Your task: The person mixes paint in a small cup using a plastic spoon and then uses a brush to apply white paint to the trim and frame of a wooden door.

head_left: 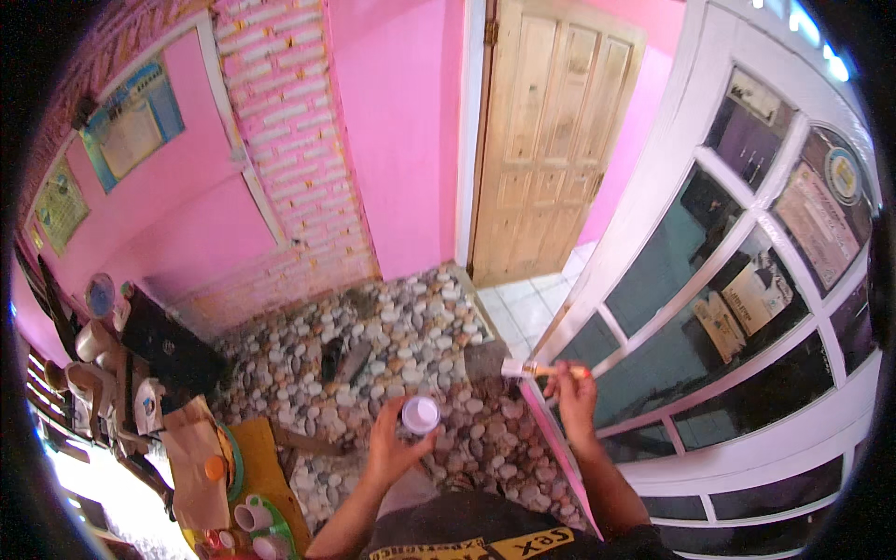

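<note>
head: cup (pixel 420 431) in left hand (pixel 390 446), brush (pixel 530 370) in right (pixel 573 399)

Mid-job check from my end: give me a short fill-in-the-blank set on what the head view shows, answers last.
1. Of the paintbrush and the small open container, the left hand holds the ____.
2. The bristles point away from the right hand, toward the picture's ____ side.
3. The wall just left of the wooden door is ____ in colour.
4. The white glazed frame fills the picture's ____ side.

Missing words: container; left; pink; right.
</note>
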{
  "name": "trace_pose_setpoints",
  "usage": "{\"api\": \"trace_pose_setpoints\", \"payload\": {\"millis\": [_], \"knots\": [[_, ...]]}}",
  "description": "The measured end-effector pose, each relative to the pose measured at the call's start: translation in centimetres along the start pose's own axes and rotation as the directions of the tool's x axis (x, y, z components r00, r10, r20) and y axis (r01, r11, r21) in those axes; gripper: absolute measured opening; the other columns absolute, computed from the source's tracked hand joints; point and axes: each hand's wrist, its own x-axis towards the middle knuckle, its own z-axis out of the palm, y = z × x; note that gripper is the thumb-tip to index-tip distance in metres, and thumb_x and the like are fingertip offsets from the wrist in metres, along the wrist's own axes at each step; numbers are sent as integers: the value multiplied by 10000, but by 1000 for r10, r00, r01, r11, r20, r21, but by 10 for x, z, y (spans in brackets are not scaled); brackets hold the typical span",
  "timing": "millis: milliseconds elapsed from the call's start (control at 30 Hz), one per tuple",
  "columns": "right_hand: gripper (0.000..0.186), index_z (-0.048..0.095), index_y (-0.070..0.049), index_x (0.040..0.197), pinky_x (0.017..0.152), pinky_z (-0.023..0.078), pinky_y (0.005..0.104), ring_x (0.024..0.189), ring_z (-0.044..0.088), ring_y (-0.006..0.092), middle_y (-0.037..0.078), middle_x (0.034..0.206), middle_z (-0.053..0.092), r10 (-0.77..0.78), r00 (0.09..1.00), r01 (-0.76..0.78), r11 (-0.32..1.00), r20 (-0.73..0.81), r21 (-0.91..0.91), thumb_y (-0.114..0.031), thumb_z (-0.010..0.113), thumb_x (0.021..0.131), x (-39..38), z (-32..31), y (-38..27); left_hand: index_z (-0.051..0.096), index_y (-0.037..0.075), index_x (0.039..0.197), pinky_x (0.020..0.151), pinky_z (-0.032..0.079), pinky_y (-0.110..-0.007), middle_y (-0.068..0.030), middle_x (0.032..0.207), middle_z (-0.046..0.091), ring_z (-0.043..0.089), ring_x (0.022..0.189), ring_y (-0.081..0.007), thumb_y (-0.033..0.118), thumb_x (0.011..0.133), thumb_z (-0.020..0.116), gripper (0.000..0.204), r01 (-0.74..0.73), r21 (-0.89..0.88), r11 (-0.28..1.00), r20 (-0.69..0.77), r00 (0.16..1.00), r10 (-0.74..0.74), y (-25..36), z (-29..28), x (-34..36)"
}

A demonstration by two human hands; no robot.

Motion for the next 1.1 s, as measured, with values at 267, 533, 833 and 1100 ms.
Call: {"api": "trace_pose_setpoints", "payload": {"millis": [267, 533, 833, 1100], "knots": [[155, 626, -7, 1040, 552, 424, 240, 579, 588, 110, 42, 736, 624, -214, 977, 212, 973, -15, -94, -162, 608, 1043, 39, 60, -110, 565, 23, 1302, 967, 523, -421, -168, 1217, 655, 657, 1132, -329, 178, 717, 903, 693, 8, -37, 999, 58, 998, -6, -1, 8, 107], [50, 627, -3, 1008, 554, 455, 249, 588, 594, 100, 37, 717, 616, -305, 924, 348, 921, 231, -178, -47, 605, 1001, 106, 172, -153, 575, 34, 1299, 998, 508, -413, -158, 1231, 651, 651, 1139, -317, 184, 723, 912, 684, -12, -156, 988, 125, 992, 32, -56, 9, 217], [54, 641, -4, 973, 538, 478, 280, 604, 631, 113, 51, 780, 674, -277, 876, 431, 818, 395, -381, -52, 664, 971, 201, 275, -127, 586, 13, 1311, 1042, 503, -435, -192, 1285, 622, 610, 1216, -376, 149, 707, 886, 688, -110, -195, 975, 134, 981, 138, -100, -15, 332], [81, 622, -19, 930, 550, 478, 279, 597, 634, 147, 69, 776, 666, -312, 849, 498, 744, 427, -445, -43, 696, 951, 266, 326, -110, 575, 19, 1330, 1052, 484, -438, -180, 1282, 619, 607, 1213, -353, 111, 707, 881, 700, -64, -206, 976, 180, 978, 102, -141, -13, 395]]}}
